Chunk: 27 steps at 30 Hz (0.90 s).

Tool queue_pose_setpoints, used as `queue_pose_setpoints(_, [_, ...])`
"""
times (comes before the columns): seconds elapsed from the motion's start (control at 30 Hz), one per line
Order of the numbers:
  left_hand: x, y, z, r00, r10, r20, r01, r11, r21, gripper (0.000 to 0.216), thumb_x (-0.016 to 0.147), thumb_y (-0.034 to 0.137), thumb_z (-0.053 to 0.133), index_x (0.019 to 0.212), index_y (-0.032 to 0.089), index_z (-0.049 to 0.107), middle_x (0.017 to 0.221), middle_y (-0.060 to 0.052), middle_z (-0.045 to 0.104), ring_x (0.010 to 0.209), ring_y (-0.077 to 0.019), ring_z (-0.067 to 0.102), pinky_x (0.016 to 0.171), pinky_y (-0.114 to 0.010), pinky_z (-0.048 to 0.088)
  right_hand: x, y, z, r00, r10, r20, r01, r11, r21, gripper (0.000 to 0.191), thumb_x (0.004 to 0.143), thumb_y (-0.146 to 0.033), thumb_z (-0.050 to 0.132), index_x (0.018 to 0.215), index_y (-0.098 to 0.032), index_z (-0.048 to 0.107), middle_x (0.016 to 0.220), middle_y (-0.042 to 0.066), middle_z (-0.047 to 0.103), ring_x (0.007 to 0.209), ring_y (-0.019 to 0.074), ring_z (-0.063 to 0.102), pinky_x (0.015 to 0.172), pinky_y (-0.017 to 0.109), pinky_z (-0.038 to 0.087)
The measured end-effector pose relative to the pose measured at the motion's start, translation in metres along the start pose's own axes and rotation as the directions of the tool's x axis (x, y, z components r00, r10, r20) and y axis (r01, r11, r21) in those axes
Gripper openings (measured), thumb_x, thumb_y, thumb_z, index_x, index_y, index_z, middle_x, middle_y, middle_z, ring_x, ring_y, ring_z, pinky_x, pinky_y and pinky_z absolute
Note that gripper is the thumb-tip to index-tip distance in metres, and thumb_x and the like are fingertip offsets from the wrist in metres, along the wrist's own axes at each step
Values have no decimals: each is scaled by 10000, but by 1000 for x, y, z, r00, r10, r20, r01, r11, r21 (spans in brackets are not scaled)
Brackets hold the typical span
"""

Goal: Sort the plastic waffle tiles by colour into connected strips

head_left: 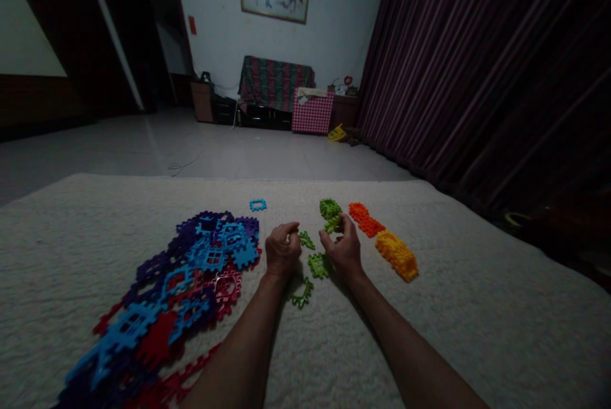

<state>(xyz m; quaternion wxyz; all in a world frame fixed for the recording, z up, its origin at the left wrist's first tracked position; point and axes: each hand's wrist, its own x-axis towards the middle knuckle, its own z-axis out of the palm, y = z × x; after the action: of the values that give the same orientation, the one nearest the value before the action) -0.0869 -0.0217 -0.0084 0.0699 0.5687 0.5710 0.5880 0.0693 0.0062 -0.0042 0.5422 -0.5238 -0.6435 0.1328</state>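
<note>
My left hand [283, 250] is closed, its fingers curled at the edge of a green notched plastic building piece [306, 240]. Across from it, my right hand [344, 249] has thumb and fingers bent around another green building piece [331, 224], just in front of a small green stack [329, 207]. Between my wrists lie a square green piece [317, 265] and a curved green piece [301, 293], both flat on the pale quilted cover [458, 307]. My fingers partly hide the pieces they touch.
A large heap of blue, purple and red pieces [191, 282] spreads on the left. A single blue frame piece [258, 205] lies beyond my left hand. Rows of orange pieces [366, 219] and yellow pieces [396, 255] are to the right. A dark curtain [477, 78] hangs at right.
</note>
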Motion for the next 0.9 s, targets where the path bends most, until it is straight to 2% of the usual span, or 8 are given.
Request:
queue_pose_setpoints(0.07, [2, -4, 0, 994, -84, -65, 84, 996, -12, 315, 716, 77, 474, 855, 162, 743, 816, -59, 755, 774, -183, 698, 769, -306, 565, 17, 10, 0, 1000, 8, -30, -10, 997, -78, 588, 699, -442, 668, 1191, -144, 547, 1084, 132, 606, 966, 261, 580, 894, 446, 494])
queue_pose_setpoints(0.2, [3, -7, 1, 986, -155, -64, 152, 987, -55, 312, 701, 90, 478, 832, 165, 751, 810, -54, 757, 762, -177, 703, 775, -295, 568, 39, 24, 2, 993, 105, -53, -114, 973, -200, 530, 717, -456, 629, 1151, -159, 567, 1131, 145, 590, 965, 258, 589, 893, 422, 485])
queue_pose_setpoints(0.3, [3, -7, 2, 978, -196, -70, 191, 979, -76, 322, 702, 98, 468, 836, 164, 753, 818, -54, 759, 764, -177, 704, 782, -298, 570, 41, 27, 4, 986, 159, -50, -167, 953, -252, 525, 740, -459, 613, 1183, -181, 568, 1170, 140, 568, 964, 245, 598, 871, 387, 489])
queue_pose_setpoints(0.5, [3, -4, 1, 964, -260, -62, 253, 962, -103, 337, 711, 119, 460, 864, 155, 757, 836, -61, 762, 767, -185, 706, 768, -303, 570, 40, 28, 5, 990, 131, -46, -139, 944, -299, 538, 736, -460, 619, 1189, -172, 577, 1146, 146, 576, 1031, 270, 571, 873, 386, 474])
queue_pose_setpoints(0.63, [3, -4, 2, 963, -268, -37, 266, 962, -63, 342, 706, 117, 463, 870, 160, 761, 821, -58, 759, 768, -183, 705, 768, -296, 564, 43, 30, 8, 989, 139, -47, -146, 941, -304, 547, 741, -478, 614, 1191, -169, 573, 1129, 144, 580, 1031, 274, 565, 871, 387, 469])
queue_pose_setpoints(0.83, [3, -9, 4, 981, -194, -21, 195, 980, 44, 359, 710, 103, 446, 871, 162, 762, 849, -72, 755, 806, -186, 696, 812, -305, 545, 42, 27, 9, 981, 178, -76, -193, 926, -324, 675, 718, -528, 641, 1278, -173, 516, 1250, 169, 527, 1041, 293, 565, 856, 413, 470])
queue_pose_setpoints(0.9, [3, -10, 4, 982, -187, -17, 188, 980, 60, 370, 712, 97, 437, 879, 163, 761, 851, -74, 753, 809, -186, 693, 813, -305, 543, 41, 25, 7, 980, 178, -89, -197, 928, -315, 649, 744, -538, 620, 1277, -183, 517, 1259, 168, 527, 1028, 292, 571, 849, 424, 473])
